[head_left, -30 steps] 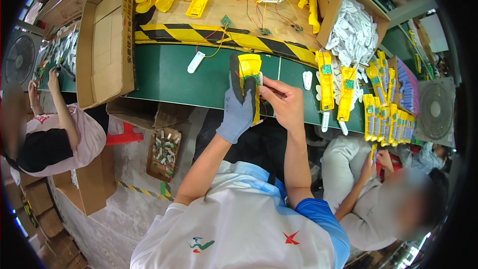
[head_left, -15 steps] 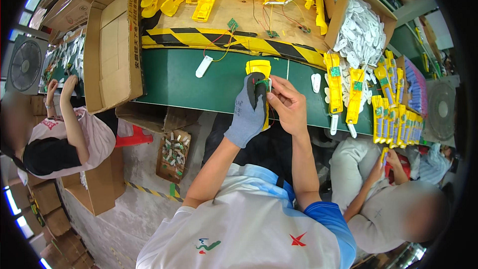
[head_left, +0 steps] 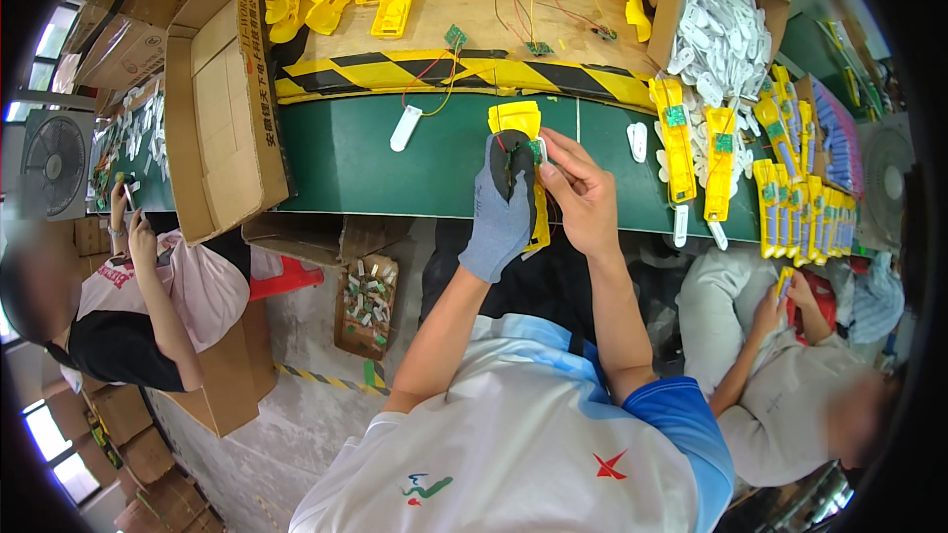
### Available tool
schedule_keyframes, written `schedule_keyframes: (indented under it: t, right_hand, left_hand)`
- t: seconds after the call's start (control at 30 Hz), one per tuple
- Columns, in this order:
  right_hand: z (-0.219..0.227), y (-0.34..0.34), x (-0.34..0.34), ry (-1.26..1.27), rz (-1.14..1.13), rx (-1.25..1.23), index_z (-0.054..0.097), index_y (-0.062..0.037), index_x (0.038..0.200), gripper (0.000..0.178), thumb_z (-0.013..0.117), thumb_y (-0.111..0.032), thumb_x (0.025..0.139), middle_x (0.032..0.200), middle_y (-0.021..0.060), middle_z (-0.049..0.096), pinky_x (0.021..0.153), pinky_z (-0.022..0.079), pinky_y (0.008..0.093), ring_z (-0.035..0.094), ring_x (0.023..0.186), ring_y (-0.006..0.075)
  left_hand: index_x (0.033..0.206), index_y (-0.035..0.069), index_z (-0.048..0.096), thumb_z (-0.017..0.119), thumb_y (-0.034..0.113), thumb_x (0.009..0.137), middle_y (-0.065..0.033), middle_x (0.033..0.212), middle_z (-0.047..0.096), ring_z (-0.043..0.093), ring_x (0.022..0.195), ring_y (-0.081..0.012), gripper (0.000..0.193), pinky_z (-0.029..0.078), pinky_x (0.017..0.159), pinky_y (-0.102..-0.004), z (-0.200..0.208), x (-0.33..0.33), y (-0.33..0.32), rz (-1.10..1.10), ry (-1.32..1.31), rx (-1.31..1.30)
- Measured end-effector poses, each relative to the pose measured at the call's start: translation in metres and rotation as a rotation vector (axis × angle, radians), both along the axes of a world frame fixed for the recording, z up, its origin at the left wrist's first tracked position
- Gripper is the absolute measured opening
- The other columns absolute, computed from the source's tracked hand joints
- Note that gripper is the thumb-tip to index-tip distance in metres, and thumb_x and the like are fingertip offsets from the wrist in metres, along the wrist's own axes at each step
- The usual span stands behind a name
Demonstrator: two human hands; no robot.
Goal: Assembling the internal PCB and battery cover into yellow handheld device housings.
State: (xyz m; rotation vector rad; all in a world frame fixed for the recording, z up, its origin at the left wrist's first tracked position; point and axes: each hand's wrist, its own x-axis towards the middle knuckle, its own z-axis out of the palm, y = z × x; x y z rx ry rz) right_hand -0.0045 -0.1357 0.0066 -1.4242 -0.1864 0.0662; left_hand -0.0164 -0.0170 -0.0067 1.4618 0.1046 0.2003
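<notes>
Got a yellow housing [head_left: 514, 118] up by the table's [head_left: 346, 158] front edge, w/ a small green board [head_left: 536, 152] on it. Wrapped tight by the gloved left grip [head_left: 499, 202]. Bare right grip [head_left: 589, 193] at the board's edge, thumb + finger close tgthr, can't tell if pinching anything tbh. Over to the L: white piece [head_left: 406, 128] on the table, wired red/yellow to another green board [head_left: 455, 37]. Off R, 2 more yellow housings [head_left: 674, 143] w/ boards, near a heap of white pieces [head_left: 716, 35].
</notes>
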Motion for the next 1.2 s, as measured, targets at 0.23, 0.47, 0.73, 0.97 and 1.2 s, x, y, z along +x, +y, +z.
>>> schedule_keyframes:
  t: [0.23, 0.47, 0.73, 0.97, 1.2]
  right_hand:
    - [0.014, -0.004, -0.003, -0.242, -0.084, -0.428, 0.059, 0.0038, 0.127, 0.035, 0.056, 0.0, 0.092, 0.135, 0.0194, 0.055, 0.094, 0.049, 0.0286, 0.06, 0.115, 0.0243]
    - [0.004, -0.023, -0.018, -0.302, 0.049, -0.52, 0.04, 0.0007, 0.144, 0.053, 0.053, -0.016, 0.095, 0.146, 0.023, 0.042, 0.111, 0.034, 0.0397, 0.043, 0.133, 0.0372]
    - [0.037, -0.036, -0.058, 0.156, 0.132, -0.154, 0.02, -0.0106, 0.154, 0.074, 0.061, -0.02, 0.093, 0.125, 0.0166, 0.057, 0.082, 0.05, 0.0317, 0.064, 0.093, 0.0248]
    - [0.037, -0.066, -0.078, -0.01, -0.1, -0.615, 0.059, -0.0098, 0.129, 0.049, 0.072, -0.024, 0.084, 0.081, 0.007, 0.067, 0.069, 0.051, 0.0311, 0.066, 0.071, 0.0218]
    - [0.05, -0.084, -0.088, -0.074, -0.391, -0.704, 0.057, -0.0114, 0.126, 0.059, 0.077, -0.038, 0.078, 0.091, 0.0061, 0.068, 0.077, 0.051, 0.037, 0.066, 0.083, 0.0235]
  left_hand:
    - [0.113, -0.002, 0.053, 0.055, 0.007, 0.091, -0.0162, 0.098, 0.062, 0.062, 0.089, -0.0251, 0.024, 0.049, 0.074, -0.0357, -0.001, 0.006, -0.001, -0.047, -0.105, 0.317]
    - [0.135, -0.004, 0.042, 0.053, 0.007, 0.097, -0.0156, 0.13, 0.054, 0.05, 0.122, -0.0244, 0.041, 0.039, 0.104, -0.0357, 0.008, -0.002, -0.01, -0.016, 0.016, 0.236]
    - [0.137, 0.004, 0.038, 0.058, 0.025, 0.099, -0.0146, 0.115, 0.06, 0.063, 0.096, -0.0239, 0.048, 0.052, 0.087, -0.0365, 0.054, -0.004, -0.03, 0.019, -0.118, -0.276]
    - [0.144, 0.009, 0.029, 0.058, 0.024, 0.098, -0.0164, 0.116, 0.059, 0.063, 0.101, -0.0272, 0.055, 0.051, 0.09, -0.0386, 0.079, 0.008, -0.041, 0.042, -0.224, -0.225]
    - [0.143, 0.009, 0.03, 0.06, 0.014, 0.096, -0.016, 0.115, 0.061, 0.061, 0.105, -0.0265, 0.056, 0.047, 0.094, -0.0401, 0.07, -0.01, -0.079, -0.264, -0.099, -0.435]
